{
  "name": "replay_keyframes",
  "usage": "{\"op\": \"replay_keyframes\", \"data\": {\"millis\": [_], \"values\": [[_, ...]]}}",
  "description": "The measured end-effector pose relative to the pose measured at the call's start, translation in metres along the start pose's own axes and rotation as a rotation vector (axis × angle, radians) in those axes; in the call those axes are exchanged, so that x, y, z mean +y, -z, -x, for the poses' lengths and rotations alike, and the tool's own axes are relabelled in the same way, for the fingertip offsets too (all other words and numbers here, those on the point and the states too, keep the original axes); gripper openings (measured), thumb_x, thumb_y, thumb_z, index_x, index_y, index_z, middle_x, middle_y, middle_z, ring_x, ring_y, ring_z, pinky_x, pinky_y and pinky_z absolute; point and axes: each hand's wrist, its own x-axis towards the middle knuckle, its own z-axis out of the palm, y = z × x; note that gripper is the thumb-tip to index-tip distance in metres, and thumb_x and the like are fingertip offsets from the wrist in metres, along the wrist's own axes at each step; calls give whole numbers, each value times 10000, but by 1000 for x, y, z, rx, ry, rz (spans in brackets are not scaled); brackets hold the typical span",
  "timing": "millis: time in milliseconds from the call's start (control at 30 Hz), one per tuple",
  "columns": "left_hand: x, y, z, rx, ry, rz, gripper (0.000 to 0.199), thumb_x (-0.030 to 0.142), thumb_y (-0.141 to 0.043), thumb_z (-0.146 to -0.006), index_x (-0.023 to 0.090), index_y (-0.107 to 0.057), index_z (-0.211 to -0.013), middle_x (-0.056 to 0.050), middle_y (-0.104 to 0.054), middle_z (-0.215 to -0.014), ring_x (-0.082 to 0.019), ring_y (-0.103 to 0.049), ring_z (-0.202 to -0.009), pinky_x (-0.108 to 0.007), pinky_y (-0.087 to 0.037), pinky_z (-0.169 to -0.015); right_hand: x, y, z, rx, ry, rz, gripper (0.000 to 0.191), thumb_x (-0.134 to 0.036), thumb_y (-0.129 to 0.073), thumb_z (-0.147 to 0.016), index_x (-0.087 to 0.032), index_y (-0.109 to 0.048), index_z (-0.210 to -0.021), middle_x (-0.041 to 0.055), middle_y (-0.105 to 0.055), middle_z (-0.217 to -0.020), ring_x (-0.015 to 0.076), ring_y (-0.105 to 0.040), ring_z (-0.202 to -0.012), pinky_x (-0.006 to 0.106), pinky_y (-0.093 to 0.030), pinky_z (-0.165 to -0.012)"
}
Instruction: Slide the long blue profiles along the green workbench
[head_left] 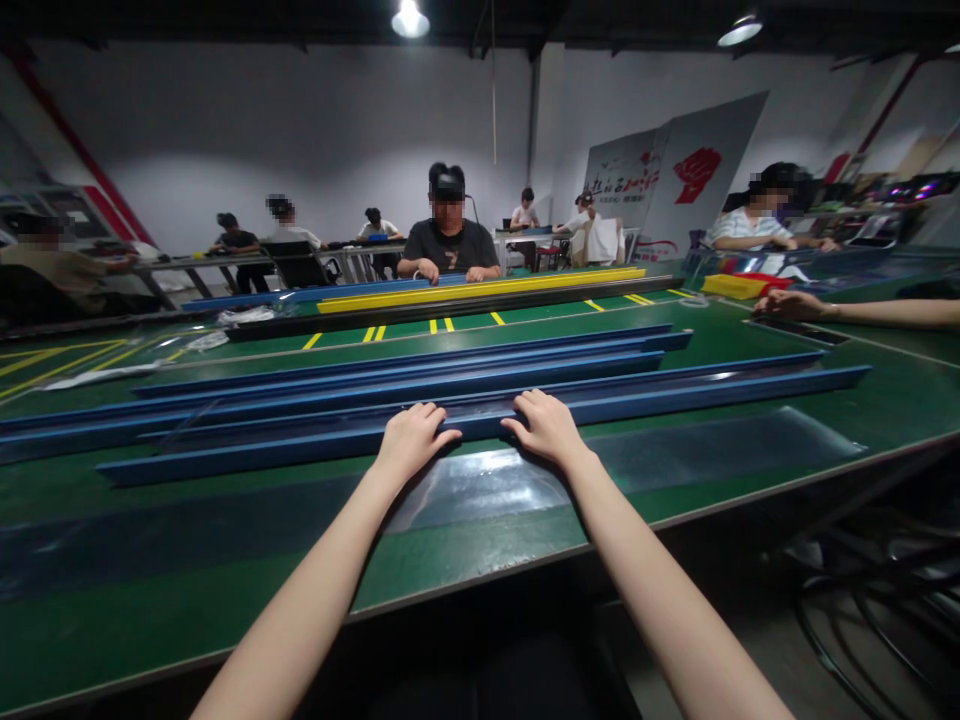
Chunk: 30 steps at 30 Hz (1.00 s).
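A long blue channel strip (675, 402), with raised walls along both sides, lies across the table in front of me. My left hand (414, 438) grips its near wall, fingers curled over the top and thumb along the front face. A short way to the right, my right hand (546, 428) has hold of the same wall in the same manner. Between me and the strip, a clear plastic sheet (480, 480) lies flat, passing beneath my wrists. Just beyond the strip are more blue channel strips (420, 375), roughly parallel to it.
The green table (450, 580) has a pale edge near me. Farther back lie a yellow strip (487, 288) and a black strip (285, 325). At right, another person's hand (787, 305) hovers near a dark flat object (802, 332). A person (450, 240) sits opposite.
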Motion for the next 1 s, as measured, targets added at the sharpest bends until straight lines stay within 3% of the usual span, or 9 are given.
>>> {"op": "replay_keyframes", "data": {"millis": [533, 733, 1000], "values": [[9, 6, -1, 132, -22, 32, 245, 417, -495, -838, 192, -572, -782, -45, -591, -804, -195, -527, -789, -290, -383, -671, -3, 1, -1, 31, 7, -110, 259, -427, -450, -849, -191, -541, -791, 53, -595, -837, 171, -487, -821, 275, -335, -726], [9, 6, -1, 132, -15, 38, 228, 409, -512, -831, 194, -563, -776, -33, -590, -798, -187, -521, -781, -285, -382, -658, -6, 2, -2, 28, -2, -110, 242, -418, -484, -836, -187, -539, -792, 49, -588, -830, 164, -488, -805, 267, -342, -717], [6, 5, -1, 114, -7, 50, 260, 451, -524, -815, 196, -551, -767, -13, -598, -808, -164, -536, -773, -268, -399, -672, -4, 13, -12, -149, -28, -126, 223, -401, -512, -822, -185, -564, -809, 44, -615, -837, 161, -531, -814, 252, -346, -668]]}}
